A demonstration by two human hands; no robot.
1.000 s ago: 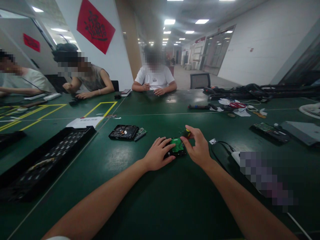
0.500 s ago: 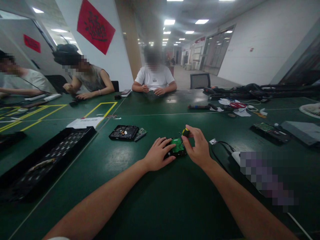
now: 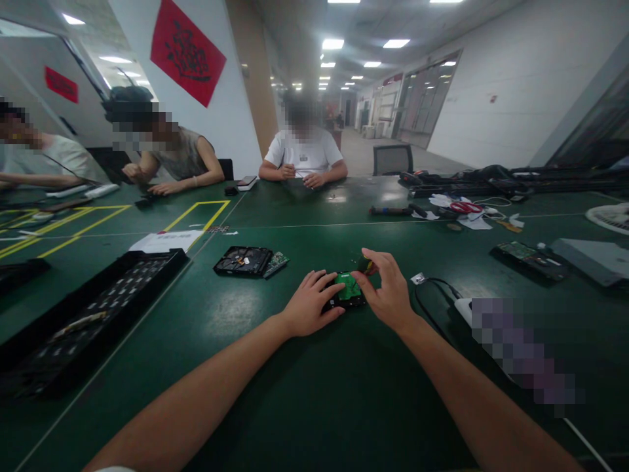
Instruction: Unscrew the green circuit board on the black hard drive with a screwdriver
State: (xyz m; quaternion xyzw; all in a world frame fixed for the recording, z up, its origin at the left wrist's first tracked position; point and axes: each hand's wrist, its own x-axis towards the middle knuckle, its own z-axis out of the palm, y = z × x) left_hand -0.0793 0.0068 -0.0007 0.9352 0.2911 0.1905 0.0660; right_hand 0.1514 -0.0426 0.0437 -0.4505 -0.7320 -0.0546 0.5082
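Note:
On the green table in front of me lies a hard drive [image 3: 348, 286], its green circuit board facing up. My left hand [image 3: 305, 307] grips the drive from the left, with fingers across its top and the thumb along the near edge. A short screwdriver [image 3: 364, 264] with a black and yellow handle is pinched in my right hand [image 3: 387, 292] over the drive's right side. Its tip is hidden, so contact with a screw cannot be seen. Left of the drive sit another, dark hard drive [image 3: 242, 261] and a loose circuit board [image 3: 276, 263] touching its side.
A long black tray [image 3: 98, 321] stands at the left. To the right are a power strip [image 3: 464, 311] with cables, another drive with a circuit board [image 3: 528, 261] and a grey box [image 3: 590, 261]. Several people sit across the table; tools and papers lie at the far right.
My right hand has turned the screwdriver handle slightly, and its fingers and thumb have shifted a little to the left. My left hand and the drive stay in place.

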